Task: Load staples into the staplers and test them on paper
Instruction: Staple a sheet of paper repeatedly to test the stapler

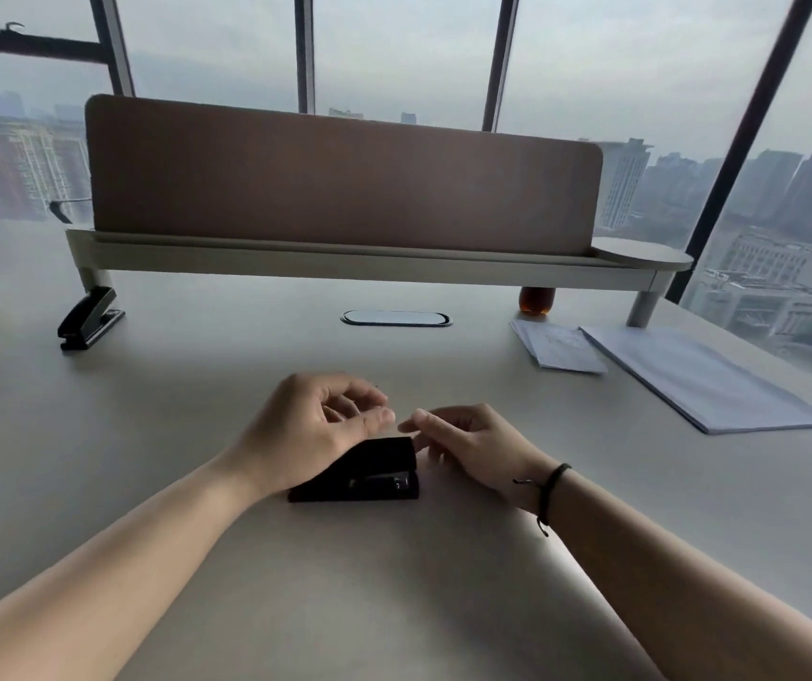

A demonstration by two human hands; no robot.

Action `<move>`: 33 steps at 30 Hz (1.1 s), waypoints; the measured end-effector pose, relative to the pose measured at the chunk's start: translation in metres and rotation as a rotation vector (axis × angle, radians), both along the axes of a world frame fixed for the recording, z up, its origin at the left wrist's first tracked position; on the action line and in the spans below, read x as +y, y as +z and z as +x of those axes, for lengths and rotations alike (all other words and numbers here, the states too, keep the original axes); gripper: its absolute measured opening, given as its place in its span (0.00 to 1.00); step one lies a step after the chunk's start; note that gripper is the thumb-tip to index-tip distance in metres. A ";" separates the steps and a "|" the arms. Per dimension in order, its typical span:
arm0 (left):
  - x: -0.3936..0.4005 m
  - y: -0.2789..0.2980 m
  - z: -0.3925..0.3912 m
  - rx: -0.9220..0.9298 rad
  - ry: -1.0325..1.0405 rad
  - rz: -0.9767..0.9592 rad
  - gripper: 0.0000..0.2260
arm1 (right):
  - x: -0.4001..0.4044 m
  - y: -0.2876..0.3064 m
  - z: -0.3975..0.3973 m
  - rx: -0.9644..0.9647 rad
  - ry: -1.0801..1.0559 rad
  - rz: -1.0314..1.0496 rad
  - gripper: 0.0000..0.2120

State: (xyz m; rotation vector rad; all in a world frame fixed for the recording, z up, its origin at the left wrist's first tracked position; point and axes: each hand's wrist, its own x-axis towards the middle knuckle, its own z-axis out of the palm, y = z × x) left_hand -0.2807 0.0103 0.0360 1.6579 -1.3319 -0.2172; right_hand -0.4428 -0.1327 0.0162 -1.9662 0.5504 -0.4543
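Black stapler (362, 471) lies closed on the grey desk (197, 385) at centre, under both hands. Left hand (313, 430) rests its heel on the stapler's rear, fingers loosely curled, gripping nothing visible. Right hand (467, 442) hovers just beside the stapler's front at 3 o'clock, fingers half-curled; whether it pinches anything cannot be told. Second black stapler (89, 317) sits at 10 o'clock, well apart. Paper stack (698, 380) lies at 2 o'clock.

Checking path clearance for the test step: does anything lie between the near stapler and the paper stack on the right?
Nothing visible does. Bare desk lies between the near stapler and the paper stack; only the right hand hovers beside the stapler.
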 end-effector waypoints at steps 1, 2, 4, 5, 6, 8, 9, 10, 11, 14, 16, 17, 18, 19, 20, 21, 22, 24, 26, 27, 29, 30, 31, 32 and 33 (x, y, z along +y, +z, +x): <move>-0.008 0.006 -0.002 -0.027 0.014 0.012 0.03 | -0.004 0.000 -0.002 -0.026 -0.017 0.039 0.17; -0.018 0.014 -0.005 -0.046 0.024 0.030 0.03 | -0.010 -0.001 -0.006 -0.045 -0.043 0.071 0.16; -0.045 0.026 -0.012 -0.041 0.023 0.080 0.03 | -0.028 0.000 -0.018 -0.059 -0.122 0.062 0.12; -0.061 0.031 -0.016 -0.017 0.014 0.106 0.03 | -0.041 0.001 -0.025 -0.047 -0.176 -0.008 0.11; -0.079 0.035 -0.021 0.028 -0.003 0.126 0.03 | -0.057 0.001 -0.033 -0.018 -0.239 -0.108 0.10; -0.120 0.039 -0.031 0.173 -0.041 0.158 0.03 | -0.094 0.004 -0.050 0.053 -0.379 -0.290 0.10; -0.141 0.040 -0.037 0.250 -0.053 0.188 0.04 | -0.114 0.006 -0.059 0.088 -0.452 -0.339 0.11; -0.161 0.039 -0.043 0.322 -0.058 0.226 0.05 | -0.133 0.007 -0.066 0.131 -0.524 -0.369 0.13; -0.180 0.038 -0.049 0.387 -0.058 0.268 0.05 | -0.150 0.008 -0.071 0.180 -0.586 -0.396 0.14; -0.236 0.028 -0.065 0.499 -0.036 0.364 0.06 | -0.191 0.006 -0.077 0.327 -0.673 -0.462 0.21; -0.269 0.018 -0.071 0.532 -0.001 0.399 0.09 | -0.210 0.001 -0.074 0.388 -0.664 -0.492 0.23; -0.283 0.013 -0.074 0.544 0.022 0.405 0.08 | -0.217 -0.003 -0.072 0.409 -0.650 -0.505 0.24; -0.295 0.010 -0.076 0.556 0.041 0.404 0.05 | -0.222 -0.008 -0.070 0.434 -0.635 -0.521 0.23; -0.305 0.008 -0.079 0.574 0.057 0.398 0.03 | -0.226 -0.013 -0.068 0.461 -0.619 -0.549 0.22; -0.315 0.007 -0.081 0.603 0.068 0.390 0.02 | -0.229 -0.017 -0.067 0.484 -0.606 -0.578 0.21; -0.323 0.005 -0.082 0.639 0.073 0.383 0.01 | -0.231 -0.020 -0.067 0.494 -0.597 -0.602 0.21; -0.330 0.004 -0.083 0.668 0.078 0.379 0.01 | -0.233 -0.022 -0.067 0.494 -0.592 -0.617 0.22; -0.341 0.001 -0.083 0.696 0.097 0.376 0.03 | -0.235 -0.023 -0.067 0.486 -0.588 -0.642 0.23; -0.350 -0.003 -0.082 0.695 0.126 0.359 0.01 | -0.234 -0.023 -0.068 0.477 -0.590 -0.651 0.23; -0.353 -0.005 -0.081 0.688 0.138 0.346 0.02 | -0.234 -0.023 -0.068 0.474 -0.590 -0.652 0.22; -0.361 -0.011 -0.079 0.667 0.156 0.323 0.09 | -0.234 -0.023 -0.068 0.475 -0.587 -0.642 0.22; -0.363 -0.013 -0.078 0.647 0.172 0.316 0.13 | -0.233 -0.022 -0.067 0.476 -0.584 -0.638 0.22; -0.365 -0.014 -0.080 0.625 0.188 0.310 0.15 | -0.234 -0.022 -0.068 0.475 -0.584 -0.639 0.21; -0.366 -0.016 -0.081 0.606 0.201 0.314 0.17 | -0.234 -0.023 -0.068 0.475 -0.584 -0.639 0.21; -0.367 -0.017 -0.083 0.590 0.206 0.318 0.19 | -0.235 -0.023 -0.068 0.473 -0.585 -0.637 0.20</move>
